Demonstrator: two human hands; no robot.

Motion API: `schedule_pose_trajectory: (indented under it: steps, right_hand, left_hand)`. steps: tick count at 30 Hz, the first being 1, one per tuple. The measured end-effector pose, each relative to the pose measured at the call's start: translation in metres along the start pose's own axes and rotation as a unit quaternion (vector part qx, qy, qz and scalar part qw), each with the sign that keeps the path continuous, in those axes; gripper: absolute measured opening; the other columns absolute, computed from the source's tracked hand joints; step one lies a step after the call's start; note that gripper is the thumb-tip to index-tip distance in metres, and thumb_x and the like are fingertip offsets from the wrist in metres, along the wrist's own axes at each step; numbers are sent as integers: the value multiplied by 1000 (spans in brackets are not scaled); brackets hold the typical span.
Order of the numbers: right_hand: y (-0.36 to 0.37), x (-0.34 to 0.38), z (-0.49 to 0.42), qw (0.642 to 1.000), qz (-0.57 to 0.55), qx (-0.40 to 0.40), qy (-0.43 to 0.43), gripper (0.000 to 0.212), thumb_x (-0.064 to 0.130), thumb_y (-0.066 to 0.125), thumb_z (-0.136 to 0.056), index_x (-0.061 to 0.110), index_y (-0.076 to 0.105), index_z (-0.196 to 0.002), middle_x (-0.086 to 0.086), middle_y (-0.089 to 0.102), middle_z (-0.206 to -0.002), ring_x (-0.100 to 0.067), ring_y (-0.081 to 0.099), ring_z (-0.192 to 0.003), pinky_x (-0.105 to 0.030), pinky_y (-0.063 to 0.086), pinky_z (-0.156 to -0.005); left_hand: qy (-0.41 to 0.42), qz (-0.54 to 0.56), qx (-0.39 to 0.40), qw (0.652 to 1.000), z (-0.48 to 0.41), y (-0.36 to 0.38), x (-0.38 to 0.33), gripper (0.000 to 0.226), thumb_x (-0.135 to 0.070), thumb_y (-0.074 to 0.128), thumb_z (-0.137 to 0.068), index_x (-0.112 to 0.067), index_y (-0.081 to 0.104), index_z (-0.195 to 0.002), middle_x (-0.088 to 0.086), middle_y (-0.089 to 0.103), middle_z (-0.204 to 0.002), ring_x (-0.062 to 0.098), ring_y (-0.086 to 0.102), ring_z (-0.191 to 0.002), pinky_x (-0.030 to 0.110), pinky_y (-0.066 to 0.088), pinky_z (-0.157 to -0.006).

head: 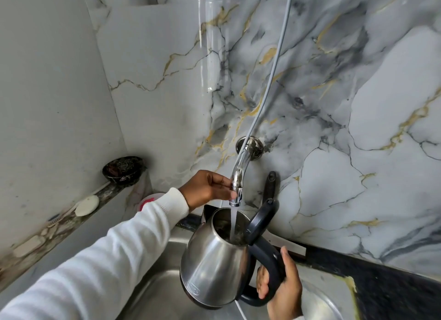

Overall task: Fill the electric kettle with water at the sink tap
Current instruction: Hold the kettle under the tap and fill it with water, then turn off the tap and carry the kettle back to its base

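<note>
A stainless steel electric kettle (214, 265) with a black handle hangs over the sink (152, 296), its black lid (261, 220) flipped open. My right hand (284, 288) grips the handle from the right. A chrome tap (238, 176) juts out from the marble wall, and a stream of water (233, 222) runs from its spout straight into the kettle's mouth. My left hand (210, 188), in a white sleeve, has its fingers closed around the tap's lower end, just above the spout.
A dark bowl (124, 169) and a white oval soap (87, 205) rest on the ledge at the left wall. A grey hose (274, 66) drops down the wall to the tap. A black handle (269, 186) leans behind the kettle. Dark countertop (381, 279) lies at right.
</note>
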State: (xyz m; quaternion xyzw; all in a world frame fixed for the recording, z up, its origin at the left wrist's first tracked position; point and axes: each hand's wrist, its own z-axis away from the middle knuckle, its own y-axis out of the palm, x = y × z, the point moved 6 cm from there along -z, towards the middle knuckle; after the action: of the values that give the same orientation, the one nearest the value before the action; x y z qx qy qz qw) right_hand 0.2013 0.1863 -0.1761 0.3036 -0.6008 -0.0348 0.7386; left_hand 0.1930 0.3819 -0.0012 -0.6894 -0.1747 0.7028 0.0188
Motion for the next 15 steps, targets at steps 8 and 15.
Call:
schedule_pose_trajectory:
  steps: [8,15]
  right_hand:
    - [-11,19,22,999,46,-13,-5,71,56,46,-89,5,47,-40,-9,39,-33,-22,34,-28,-27,32,-35]
    - [-40,51,73,989,133,-65,-21,76,75,58,-69,7,46,-37,-12,39,-33,-25,36,-29,-28,32,-36]
  left_hand:
    - [16,-111,-265,958,24,18,-4,31,-31,86,-55,-16,60,-65,-6,63,-57,15,58,-57,29,48,-60]
    - [210,-24,-189,959,118,68,-46,36,-33,55,-84,-23,62,-118,-5,69,-117,4,61,-110,22,46,-98]
